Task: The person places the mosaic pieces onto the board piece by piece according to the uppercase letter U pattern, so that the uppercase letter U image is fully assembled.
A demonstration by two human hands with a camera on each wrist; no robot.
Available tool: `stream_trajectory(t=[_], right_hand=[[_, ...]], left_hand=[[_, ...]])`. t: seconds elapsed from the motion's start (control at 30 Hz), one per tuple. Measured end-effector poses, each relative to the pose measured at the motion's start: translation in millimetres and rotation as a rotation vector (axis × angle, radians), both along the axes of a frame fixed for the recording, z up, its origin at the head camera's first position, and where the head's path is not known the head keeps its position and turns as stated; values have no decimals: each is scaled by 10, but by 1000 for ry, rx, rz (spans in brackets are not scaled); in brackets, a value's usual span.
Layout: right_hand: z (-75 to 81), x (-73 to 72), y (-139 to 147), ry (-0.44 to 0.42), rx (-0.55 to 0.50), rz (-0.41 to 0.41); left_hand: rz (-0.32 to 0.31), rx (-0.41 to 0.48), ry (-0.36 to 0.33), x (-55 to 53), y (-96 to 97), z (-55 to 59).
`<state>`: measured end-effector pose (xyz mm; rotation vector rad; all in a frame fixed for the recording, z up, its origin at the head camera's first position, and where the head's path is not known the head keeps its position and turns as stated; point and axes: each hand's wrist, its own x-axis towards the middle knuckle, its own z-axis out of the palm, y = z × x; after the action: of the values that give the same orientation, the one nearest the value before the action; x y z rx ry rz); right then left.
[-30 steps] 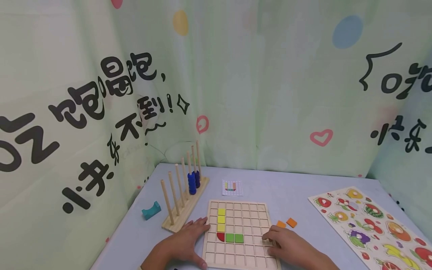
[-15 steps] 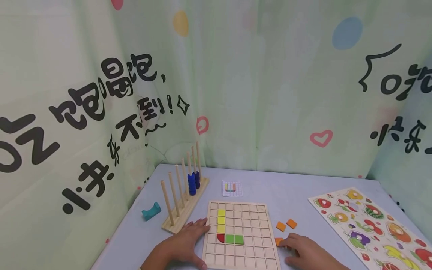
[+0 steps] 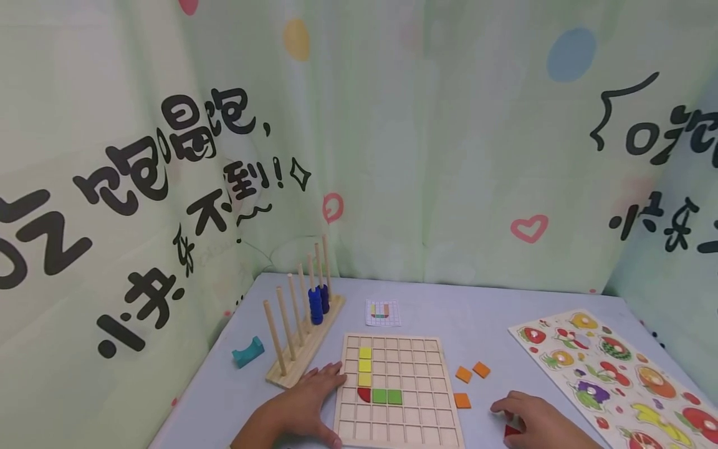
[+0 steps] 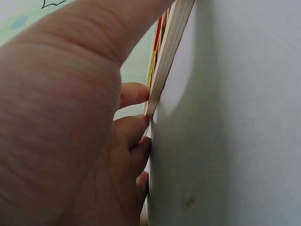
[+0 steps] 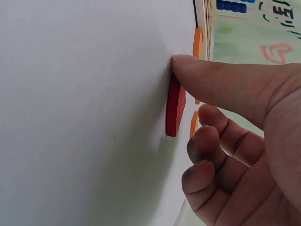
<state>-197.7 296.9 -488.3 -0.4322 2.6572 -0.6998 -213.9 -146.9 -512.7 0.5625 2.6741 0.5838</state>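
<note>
My left hand (image 3: 300, 405) rests at the left edge of a wooden grid board (image 3: 423, 415), fingers spread; in the left wrist view its fingertips touch the board's side (image 4: 170, 49). Set in the grid are several yellow square tiles (image 3: 365, 366) in a column, a red rounded tile (image 3: 364, 395) below them and two green tiles (image 3: 387, 396) beside it. To the right of the board, my right hand (image 3: 538, 424) is over a loose red tile (image 3: 511, 430) on the table. The right wrist view has its thumb at one end of this red tile (image 5: 176, 106), the other fingers loosely bent, apart from it.
Three orange square tiles (image 3: 462, 400) lie right of the board. Behind it is a small pattern card (image 3: 383, 312). A peg stand (image 3: 314, 349) with blue beads and a teal curved block (image 3: 248, 352) are at left. A fruit puzzle board (image 3: 606, 380) lies at right.
My right hand has moved right, from the board's right edge past an orange tile to the loose red tile. That orange tile now shows fully. The left hand stays at the board.
</note>
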Motion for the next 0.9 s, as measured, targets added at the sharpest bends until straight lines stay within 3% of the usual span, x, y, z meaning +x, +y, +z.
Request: stream_trajectory(t=[0.3, 0.53, 0.9], right_hand=[[-5, 8, 25, -86, 35, -147], [-21, -11, 56, -73, 86, -161], [-12, -69, 112, 30, 175, -147]], left_hand=[[13, 1, -12, -1, 6, -2], [21, -3, -13, 11, 8, 14], [15, 3, -9, 21, 3, 15]])
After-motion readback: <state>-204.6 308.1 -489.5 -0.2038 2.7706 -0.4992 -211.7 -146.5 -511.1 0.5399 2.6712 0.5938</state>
